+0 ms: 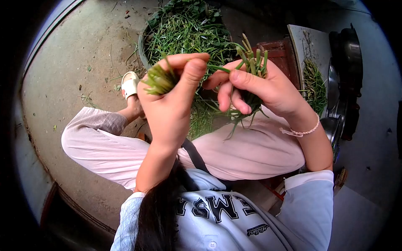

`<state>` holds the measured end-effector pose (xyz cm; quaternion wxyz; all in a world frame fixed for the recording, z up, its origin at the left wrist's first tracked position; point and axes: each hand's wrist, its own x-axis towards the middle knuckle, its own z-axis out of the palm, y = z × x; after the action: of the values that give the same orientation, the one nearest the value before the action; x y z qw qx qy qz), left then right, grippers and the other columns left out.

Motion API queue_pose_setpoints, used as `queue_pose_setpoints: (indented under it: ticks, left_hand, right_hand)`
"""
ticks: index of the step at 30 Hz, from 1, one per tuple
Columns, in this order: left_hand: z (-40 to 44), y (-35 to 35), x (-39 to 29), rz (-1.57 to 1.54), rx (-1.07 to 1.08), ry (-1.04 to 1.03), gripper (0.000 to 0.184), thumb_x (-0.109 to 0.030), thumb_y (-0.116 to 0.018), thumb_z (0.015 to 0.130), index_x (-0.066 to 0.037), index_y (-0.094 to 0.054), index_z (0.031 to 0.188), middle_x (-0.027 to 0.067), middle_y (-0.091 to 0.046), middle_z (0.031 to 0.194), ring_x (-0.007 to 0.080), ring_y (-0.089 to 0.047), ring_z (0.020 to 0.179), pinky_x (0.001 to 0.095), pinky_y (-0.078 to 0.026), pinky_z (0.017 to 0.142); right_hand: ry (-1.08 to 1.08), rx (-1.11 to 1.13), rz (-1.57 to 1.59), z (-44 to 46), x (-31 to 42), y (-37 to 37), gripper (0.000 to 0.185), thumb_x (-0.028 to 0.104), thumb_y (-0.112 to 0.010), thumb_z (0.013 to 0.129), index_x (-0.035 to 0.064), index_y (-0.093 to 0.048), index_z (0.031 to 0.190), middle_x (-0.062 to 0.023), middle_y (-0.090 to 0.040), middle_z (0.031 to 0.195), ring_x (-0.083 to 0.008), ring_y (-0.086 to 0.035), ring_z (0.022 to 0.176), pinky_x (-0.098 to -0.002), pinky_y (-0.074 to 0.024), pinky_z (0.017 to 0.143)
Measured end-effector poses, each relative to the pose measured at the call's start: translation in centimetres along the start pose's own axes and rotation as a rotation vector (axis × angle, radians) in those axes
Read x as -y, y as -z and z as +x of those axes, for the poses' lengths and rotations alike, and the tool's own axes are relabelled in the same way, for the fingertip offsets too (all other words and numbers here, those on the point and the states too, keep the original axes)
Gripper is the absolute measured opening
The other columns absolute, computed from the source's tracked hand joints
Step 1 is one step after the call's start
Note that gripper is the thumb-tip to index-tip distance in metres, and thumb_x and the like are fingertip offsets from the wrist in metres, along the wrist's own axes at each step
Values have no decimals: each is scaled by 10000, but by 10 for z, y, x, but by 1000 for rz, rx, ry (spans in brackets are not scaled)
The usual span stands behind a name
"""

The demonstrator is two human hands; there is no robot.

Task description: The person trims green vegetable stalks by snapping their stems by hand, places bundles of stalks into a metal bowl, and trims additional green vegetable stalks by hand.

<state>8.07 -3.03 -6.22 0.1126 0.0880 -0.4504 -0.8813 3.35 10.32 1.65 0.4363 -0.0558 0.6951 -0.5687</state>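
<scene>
My left hand [169, 92] is closed around a bunch of green stems [159, 80], whose pale cut ends poke out at the left, slightly blurred. Its thumb and forefinger pinch together near a thin green strand [218, 68] that stretches across to my other hand. Facing it, my right hand [272, 85] grips a second bunch of green stems [252, 62]. Thick cut ends stick up above the thumb, while thin leafy parts dangle below the fingers. Both hands are raised over my lap, a small gap apart.
Beyond my hands stands a large round basin [142, 49] heaped with loose greens [184, 35]. At right, a pale board [303, 39] carries a pile of greens [314, 83] beside dark metal pots [351, 48]. A reddish wooden stool [274, 53] is nearby. Scraps litter the floor [67, 71].
</scene>
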Motion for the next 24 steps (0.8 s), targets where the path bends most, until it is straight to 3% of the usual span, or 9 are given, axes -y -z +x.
queue_pose_setpoints:
  ticks: [4,7,9,11,15,16,17,19,24]
  left_hand:
    - [1,2,-2,-72,-119,6,174,-157,-579,780,3,-577,848,-26,-500,629,30,-395,508,159,-307,458]
    - [6,7,-5,-152,-202,-39,184,-168,-575,784,3,-575,850,-20,-493,638,36,-404,511,160,-316,465]
    - [9,15,-5,-165,-173,-53,185,-170,-576,783,4,-576,845,-22,-473,629,39,-404,513,163,-321,468]
    - [10,17,-7,-186,-140,-25,188,-172,-576,783,7,-577,842,-25,-461,620,41,-407,515,166,-326,473]
    - [5,11,-12,-156,-104,50,183,-168,-583,776,11,-578,816,-17,-487,635,40,-399,504,168,-322,464]
    - [4,8,-13,-49,-74,61,240,-225,-530,810,10,-550,852,-57,-348,507,27,-286,444,198,-288,460]
    - [2,9,-13,-50,-74,62,240,-225,-530,810,10,-550,852,-57,-348,507,27,-286,444,198,-288,460]
    - [-2,8,-14,-181,51,138,162,-155,-582,775,3,-580,808,11,-565,707,33,-414,518,158,-329,470]
    - [-6,2,-15,-9,24,90,141,-131,-586,772,6,-580,809,8,-567,699,35,-454,567,141,-343,508]
  right_hand:
    - [24,-105,30,-1,0,7,269,167,-409,842,-45,-554,923,-92,-594,704,-79,-515,513,-171,-418,477]
    - [24,-398,-11,3,-1,12,326,159,-347,838,-91,-530,941,-135,-588,790,-120,-546,608,-210,-454,578]
    - [121,-512,-192,4,-11,32,310,137,-336,833,-48,-568,922,-112,-591,889,-146,-559,795,-238,-457,693]
    - [151,-662,-363,3,-13,50,307,131,-333,833,-30,-581,915,-98,-592,898,-138,-549,811,-242,-453,707]
    - [250,-742,-205,2,-4,42,284,80,-325,812,-36,-575,878,-82,-599,804,-68,-504,597,-194,-424,569]
    - [245,-631,-298,1,5,34,237,122,-396,779,12,-605,802,-52,-610,731,-79,-515,555,-192,-401,530]
    - [194,-496,-299,-3,9,13,192,123,-451,782,6,-605,785,-53,-609,711,-53,-500,536,-179,-385,482]
    - [197,-368,-250,-2,12,-10,120,109,-539,762,8,-605,755,-20,-592,670,-18,-461,522,-171,-354,449]
    - [203,-237,-150,-1,1,-18,89,85,-618,720,15,-581,681,40,-517,593,-10,-438,537,-162,-346,472]
